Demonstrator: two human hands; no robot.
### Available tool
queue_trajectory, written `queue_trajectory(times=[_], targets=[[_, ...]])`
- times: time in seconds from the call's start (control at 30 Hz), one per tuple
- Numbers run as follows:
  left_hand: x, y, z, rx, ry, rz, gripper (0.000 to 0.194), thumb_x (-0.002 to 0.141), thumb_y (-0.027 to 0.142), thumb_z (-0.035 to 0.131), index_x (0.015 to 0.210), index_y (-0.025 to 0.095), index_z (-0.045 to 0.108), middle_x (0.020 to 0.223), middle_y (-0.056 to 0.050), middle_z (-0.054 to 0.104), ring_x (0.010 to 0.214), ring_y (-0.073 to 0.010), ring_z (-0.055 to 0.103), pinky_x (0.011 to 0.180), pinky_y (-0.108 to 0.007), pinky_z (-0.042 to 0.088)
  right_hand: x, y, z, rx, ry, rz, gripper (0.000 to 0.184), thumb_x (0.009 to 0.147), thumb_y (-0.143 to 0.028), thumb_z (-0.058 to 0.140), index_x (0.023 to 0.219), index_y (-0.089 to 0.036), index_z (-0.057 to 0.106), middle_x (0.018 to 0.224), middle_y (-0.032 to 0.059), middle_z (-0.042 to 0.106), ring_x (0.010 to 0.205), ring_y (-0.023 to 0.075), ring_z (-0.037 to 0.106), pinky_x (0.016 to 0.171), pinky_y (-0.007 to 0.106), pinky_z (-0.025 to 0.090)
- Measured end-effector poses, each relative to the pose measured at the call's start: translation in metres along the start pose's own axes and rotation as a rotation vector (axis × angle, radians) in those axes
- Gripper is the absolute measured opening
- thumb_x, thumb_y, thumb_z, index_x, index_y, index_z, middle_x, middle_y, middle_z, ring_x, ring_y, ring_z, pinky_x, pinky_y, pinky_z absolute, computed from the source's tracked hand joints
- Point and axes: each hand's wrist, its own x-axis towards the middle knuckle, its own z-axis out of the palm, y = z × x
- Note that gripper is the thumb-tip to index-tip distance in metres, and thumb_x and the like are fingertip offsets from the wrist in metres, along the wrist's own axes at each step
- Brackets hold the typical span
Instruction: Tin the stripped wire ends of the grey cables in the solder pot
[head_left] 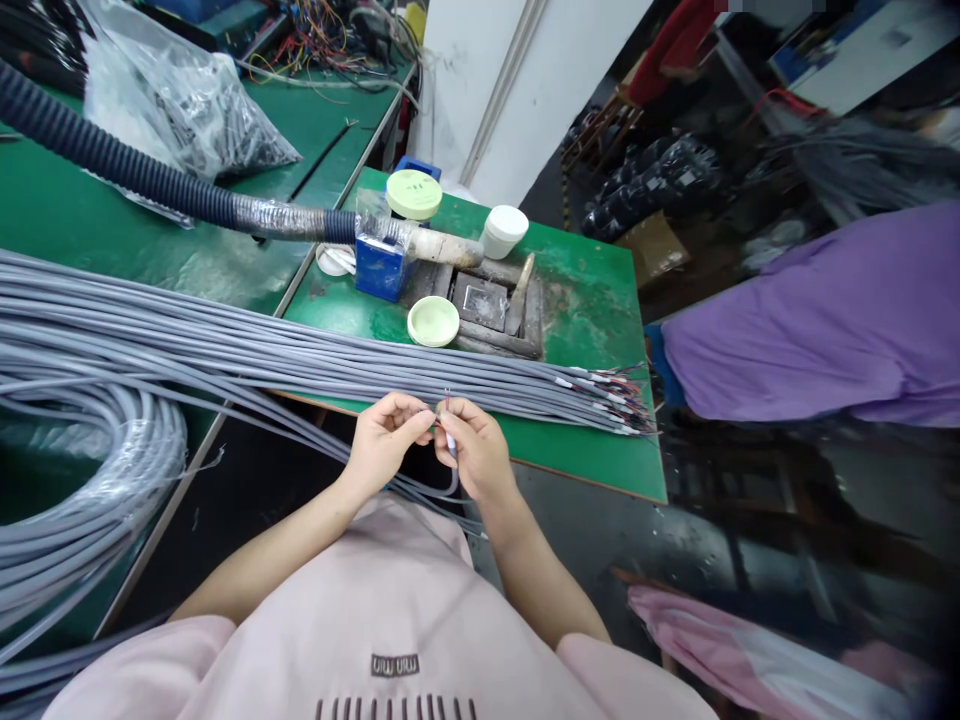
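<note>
Cable end (450,445) up between both hands, right hand (476,452) closed around it, left hand (386,442) pinching in at the tip, held off the cable bundle (300,362) on the counter (592,270), seemingly to keep the thin wires (448,400) in clear view!

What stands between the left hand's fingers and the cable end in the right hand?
Nothing visible does: the left hand's fingers sit right beside the thin wires poking from the grey cable in the right hand.
</note>
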Motion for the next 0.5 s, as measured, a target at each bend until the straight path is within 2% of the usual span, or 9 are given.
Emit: queue_trajectory(times=[0.1,0.2,0.33,0.4,0.5], targets=[[-0.003,-0.005,0.002,-0.022,0.001,-0.009,0.029,0.070,0.040,0.076,0.074,0.015,0.063,0.060,0.000,0.065,0.056,-0.0113,0.062,0.058,-0.023,0.052,0.002,0.000,-0.001,-0.006,0.033,-0.025,0.024,0.070,-0.039,0.070,0.071,-0.019,0.058,0.048,-0.0055,0.050,0.040,0.0057,0.037,0.033,0.015,0.024],[-0.007,-0.012,0.009,-0.028,-0.021,0.046,0.023,0.071,0.034,0.076,0.071,0.015,0.063,0.061,0.000,0.066,0.058,-0.0111,0.063,0.060,-0.022,0.052,0.003,-0.005,-0.005,-0.043,0.037,-0.085,0.024,0.074,-0.040,0.067,0.070,-0.019,0.057,0.048,-0.0055,0.051,0.036,0.0048,0.036,0.033,0.016,0.023],[-0.006,-0.016,0.016,0.063,-0.136,0.137,0.017,0.076,0.033,0.071,0.077,0.016,0.068,0.072,-0.003,0.069,0.064,-0.0125,0.064,0.064,-0.024,0.053,0.011,-0.030,-0.017,-0.188,0.042,-0.152,0.024,0.075,-0.037,0.066,0.067,-0.019,0.053,0.054,-0.0053,0.057,0.032,0.0027,0.036,0.033,0.017,0.025],[0.003,-0.013,0.013,0.229,-0.180,0.238,0.016,0.079,0.033,0.069,0.083,0.018,0.070,0.077,-0.005,0.071,0.069,-0.0146,0.065,0.068,-0.026,0.053,0.020,-0.051,-0.028,-0.317,0.069,-0.173,0.023,0.072,-0.037,0.068,0.067,-0.019,0.054,0.051,-0.0059,0.056,0.031,0.0034,0.036,0.032,0.017,0.024],[0.024,-0.006,-0.001,0.521,-0.139,0.512,0.013,0.082,0.031,0.064,0.083,0.020,0.071,0.081,-0.006,0.072,0.075,-0.0172,0.065,0.076,-0.030,0.052,0.044,-0.086,-0.048,-0.508,0.100,-0.176,0.024,0.067,-0.037,0.070,0.067,-0.018,0.056,0.045,-0.0057,0.053,0.030,0.0043,0.035,0.031,0.017,0.021]])
